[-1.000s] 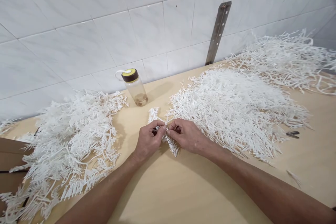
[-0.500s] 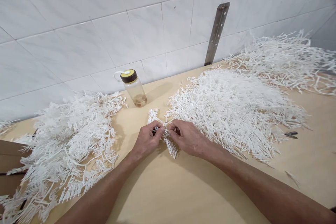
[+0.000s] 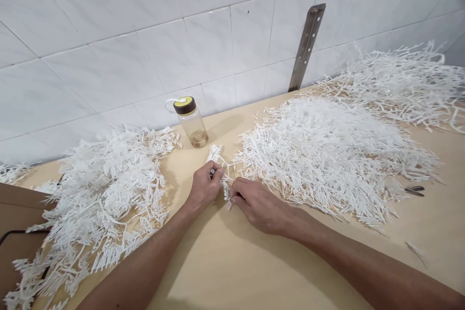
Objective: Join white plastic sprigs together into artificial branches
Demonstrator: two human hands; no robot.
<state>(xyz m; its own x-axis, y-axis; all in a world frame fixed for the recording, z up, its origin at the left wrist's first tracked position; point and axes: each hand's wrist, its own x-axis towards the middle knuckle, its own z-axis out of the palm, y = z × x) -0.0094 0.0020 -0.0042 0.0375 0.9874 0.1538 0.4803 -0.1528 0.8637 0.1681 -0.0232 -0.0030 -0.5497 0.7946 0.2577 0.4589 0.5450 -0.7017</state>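
Observation:
My left hand and my right hand meet at the middle of the wooden table, both pinched on one white plastic branch piece. The piece's feathery end sticks out past my fingers toward the wall, and another part shows between the hands. The left fingers also seem to hold something small and dark, too small to name. A large heap of the same white pieces lies right beside my right hand. Another heap lies to the left of my left hand.
A clear bottle with a brown and yellow lid stands near the tiled wall. A third white heap fills the far right. A dark small tool lies at the right. A metal strip leans on the wall. Brown cardboard sits at left.
The right hand has slid down and toward me along the white piece; the left hand stays pinched on it. The view has shifted slightly.

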